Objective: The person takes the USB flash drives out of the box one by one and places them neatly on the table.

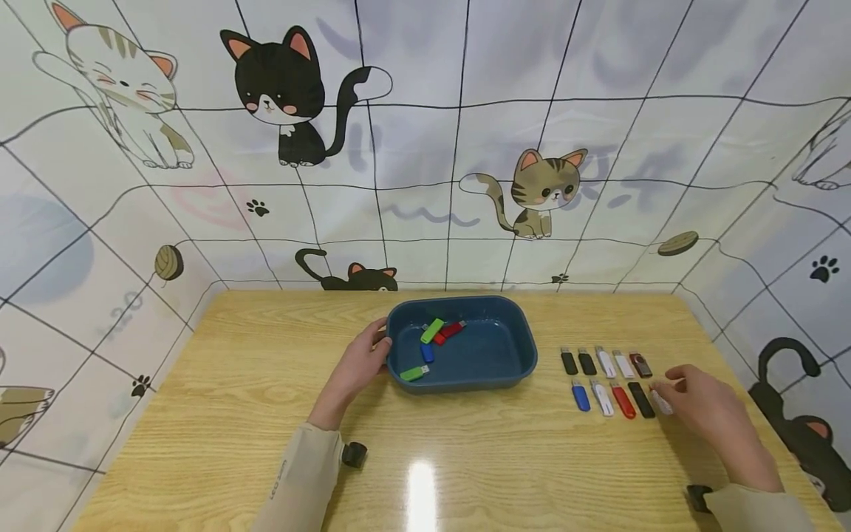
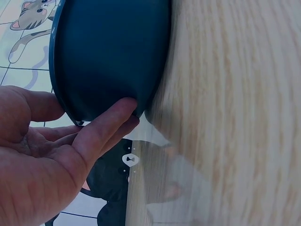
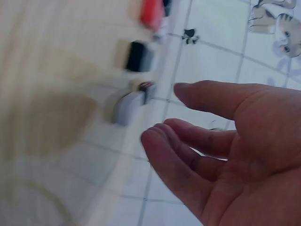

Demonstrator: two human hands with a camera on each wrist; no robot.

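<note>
A dark blue rectangular tray (image 1: 465, 384) stands on the wooden table. My left hand (image 1: 362, 360) grips its left end, thumb at the rim and other fingers against the outer wall, as the left wrist view shows. Inside lie several USB sticks: a green stick (image 1: 433, 330) on top of red ones, a blue stick (image 1: 427, 353) and another green stick (image 1: 414, 373). At the right, my right hand (image 1: 708, 406) hovers with fingers loosely bent and nothing between them. Its fingertips are close to a white USB stick (image 1: 661, 403) at the right end of the front row.
Two rows of USB sticks lie right of the tray. The back row has black (image 1: 568, 361), white (image 1: 606, 363) and brown (image 1: 640, 365) sticks; the front row includes blue (image 1: 580, 397), red (image 1: 623, 400) and black (image 1: 641, 400) ones. Cat-patterned cloth (image 1: 425, 148) surrounds the table.
</note>
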